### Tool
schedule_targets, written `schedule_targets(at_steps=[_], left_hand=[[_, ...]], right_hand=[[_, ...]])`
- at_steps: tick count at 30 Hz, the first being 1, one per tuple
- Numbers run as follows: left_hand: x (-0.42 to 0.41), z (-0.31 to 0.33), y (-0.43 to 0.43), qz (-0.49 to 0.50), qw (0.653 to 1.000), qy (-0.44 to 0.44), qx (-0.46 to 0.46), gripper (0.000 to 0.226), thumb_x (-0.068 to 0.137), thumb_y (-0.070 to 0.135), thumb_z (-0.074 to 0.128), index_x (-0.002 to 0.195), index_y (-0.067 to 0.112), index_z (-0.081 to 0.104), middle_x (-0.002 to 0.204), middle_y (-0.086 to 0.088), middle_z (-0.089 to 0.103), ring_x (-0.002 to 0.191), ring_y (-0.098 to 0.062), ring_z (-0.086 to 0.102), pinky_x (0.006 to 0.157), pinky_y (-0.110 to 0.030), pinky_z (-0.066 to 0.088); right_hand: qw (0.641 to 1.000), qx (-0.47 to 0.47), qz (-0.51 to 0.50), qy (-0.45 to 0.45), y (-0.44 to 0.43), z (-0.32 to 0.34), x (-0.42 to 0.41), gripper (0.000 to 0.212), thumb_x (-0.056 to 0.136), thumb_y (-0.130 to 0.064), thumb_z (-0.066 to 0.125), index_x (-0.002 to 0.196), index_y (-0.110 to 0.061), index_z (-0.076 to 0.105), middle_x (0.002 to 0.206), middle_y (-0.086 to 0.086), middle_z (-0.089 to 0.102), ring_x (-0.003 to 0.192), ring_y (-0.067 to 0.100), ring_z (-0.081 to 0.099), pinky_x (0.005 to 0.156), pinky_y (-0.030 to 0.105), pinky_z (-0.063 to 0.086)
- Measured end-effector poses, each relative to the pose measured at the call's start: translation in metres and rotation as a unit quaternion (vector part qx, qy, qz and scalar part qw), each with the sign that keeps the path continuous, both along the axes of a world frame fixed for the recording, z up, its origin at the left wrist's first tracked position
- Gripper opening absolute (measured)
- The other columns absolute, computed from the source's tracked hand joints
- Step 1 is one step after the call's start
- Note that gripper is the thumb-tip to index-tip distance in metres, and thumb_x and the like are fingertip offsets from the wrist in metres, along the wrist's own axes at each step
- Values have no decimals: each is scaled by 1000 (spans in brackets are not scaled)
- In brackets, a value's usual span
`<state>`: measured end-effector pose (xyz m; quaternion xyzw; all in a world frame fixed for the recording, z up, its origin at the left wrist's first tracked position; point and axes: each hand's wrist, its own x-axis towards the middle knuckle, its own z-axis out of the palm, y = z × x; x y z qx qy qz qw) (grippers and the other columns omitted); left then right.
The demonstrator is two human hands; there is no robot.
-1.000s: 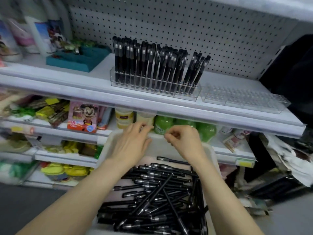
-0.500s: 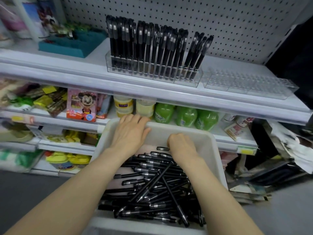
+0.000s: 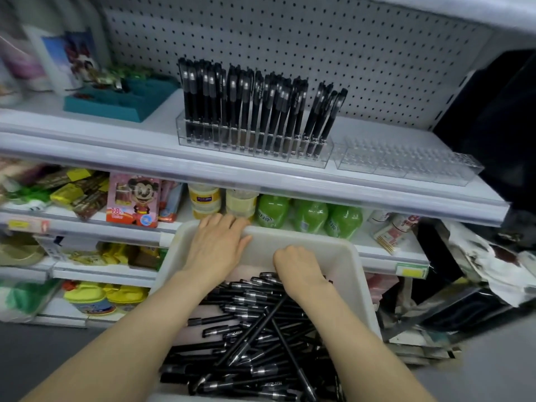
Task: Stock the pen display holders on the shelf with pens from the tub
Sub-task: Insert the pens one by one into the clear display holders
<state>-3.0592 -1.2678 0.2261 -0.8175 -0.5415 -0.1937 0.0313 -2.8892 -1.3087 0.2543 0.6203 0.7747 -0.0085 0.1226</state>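
Note:
A white plastic tub [image 3: 357,281] sits in front of me, filled with several loose black pens [image 3: 261,343]. My left hand [image 3: 216,246] rests flat on the tub's far rim, fingers relaxed over the edge. My right hand [image 3: 298,269] is down in the far end of the tub, fingers curled into the pile around pens; the fingertips are hidden. On the upper shelf [image 3: 121,126] a clear display holder [image 3: 252,146] stands packed with upright black pens. A second clear holder [image 3: 406,165] to its right holds nothing.
A teal tray [image 3: 121,103] with small items sits left of the holders. The pegboard back wall is behind them. The shelf below carries green bottles [image 3: 307,216], jars and a pink cartoon box [image 3: 133,198]. Dark bags and papers lie at the right.
Both hands dropped from the lower shelf edge to the tub. The left settled on the far rim and the right went down into the pens.

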Motion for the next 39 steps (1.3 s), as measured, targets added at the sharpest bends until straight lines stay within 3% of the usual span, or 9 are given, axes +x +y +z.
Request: schedule_targets(at_steps=[6,11,15,19,22,25,28,35,39], left_hand=[[0,3,0,-2,1000,-5,17,34,93,42,40,114,25,62,100,4,63,91,-20,56,84,-35,43],[-1,6,2,-5,1000,-29,-8,27,90,35,60,116,27,62,102,5,62,93,-20,59,82,-35,47],[-3,28,6,-25,995,-91,-13,33,95,31,54,128,29,54,118,11,52,107,-12,52,82,-29,50],[5,73,21,-35,988,-121,85,35,90,21,59,125,20,60,119,3,57,108,-17,54,80,-32,53],[14,99,44,-31,986,-104,125,42,86,14,66,127,16,59,126,-3,56,116,-23,51,89,-38,51],[20,111,66,-26,987,-53,152,59,77,7,75,132,13,56,130,-7,54,121,-27,48,99,-40,47],[25,110,83,-30,984,-20,174,56,80,7,71,134,9,54,130,-12,54,122,-31,46,107,-44,41],[27,96,94,-10,983,-15,185,65,71,5,77,132,10,56,126,-9,56,117,-28,48,105,-43,41],[29,95,93,-7,981,-25,190,67,69,4,79,131,11,56,125,-8,56,115,-27,45,104,-43,42]], right_hand=[[997,-19,-4,74,7,0,5,31,86,1,57,112,-11,68,111,17,65,104,36,61,84,37,48],[980,-68,-38,185,11,6,12,28,83,-4,61,105,-16,73,108,13,68,103,29,63,86,32,51],[965,-74,-27,248,18,35,19,18,82,-13,67,98,-19,73,99,4,71,95,20,65,82,27,50],[908,-72,-18,413,30,92,33,7,89,-13,67,92,-18,63,85,0,67,69,11,63,64,27,56],[863,24,-39,503,45,131,46,5,91,-14,66,94,-16,62,84,6,69,68,17,65,65,30,57],[796,166,-69,578,71,152,57,7,91,-12,66,94,-13,60,82,11,70,69,23,64,62,34,56],[756,280,-96,584,95,159,62,8,89,-20,69,90,-22,61,81,5,70,73,26,67,70,45,58],[723,372,-92,575,125,166,48,10,90,-22,67,98,-22,61,85,-5,68,81,15,66,76,45,58],[747,363,-90,550,136,154,43,10,90,-22,67,96,-23,59,85,-4,69,80,18,67,74,46,58]])
